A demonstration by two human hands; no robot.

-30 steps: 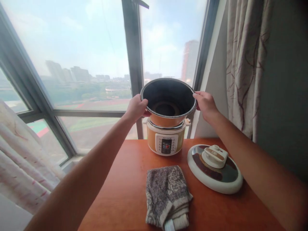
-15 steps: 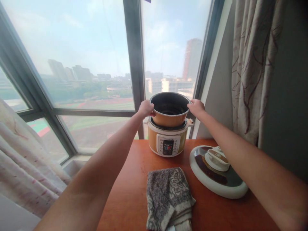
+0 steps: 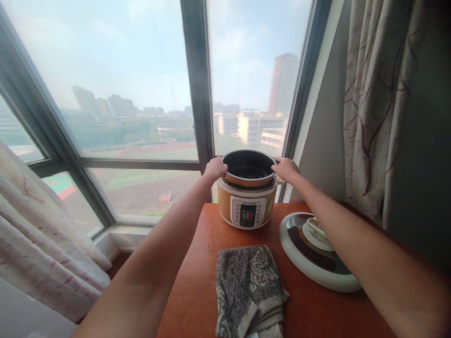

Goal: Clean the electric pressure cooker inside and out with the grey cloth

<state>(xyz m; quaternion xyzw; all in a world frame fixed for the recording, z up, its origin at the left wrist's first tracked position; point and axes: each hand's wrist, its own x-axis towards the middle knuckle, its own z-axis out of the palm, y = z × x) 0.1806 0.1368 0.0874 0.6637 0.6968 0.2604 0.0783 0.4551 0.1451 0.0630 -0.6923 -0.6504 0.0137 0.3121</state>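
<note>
The left hand (image 3: 216,167) was curled over the left edge of the inner pot (image 3: 249,171), its fingers closed on the rim, and the right hand (image 3: 287,169) gripped the opposite edge in the same way — thumb and fingers wrapped around the lip. Between them the inner pot, dark inside and orange on its outer wall, sat most of the way down in the cooker base (image 3: 247,205), with only a narrow band of its wall and its rim showing above the base's pale collar. The cooker base stood at the far end of the wooden table (image 3: 197,281), close against the window frame (image 3: 197,84), its control panel facing the person. Nearer on the table lay a folded grey patterned towel (image 3: 248,291), just in front of the base, and to its right the cooker's lid (image 3: 317,256) rested flat with its white knob upward — partly hidden by the right forearm. A pale curtain (image 3: 373,108) hung on the right beside the wall, and another curtain (image 3: 42,234) was bunched at the lower left under the window.
</note>
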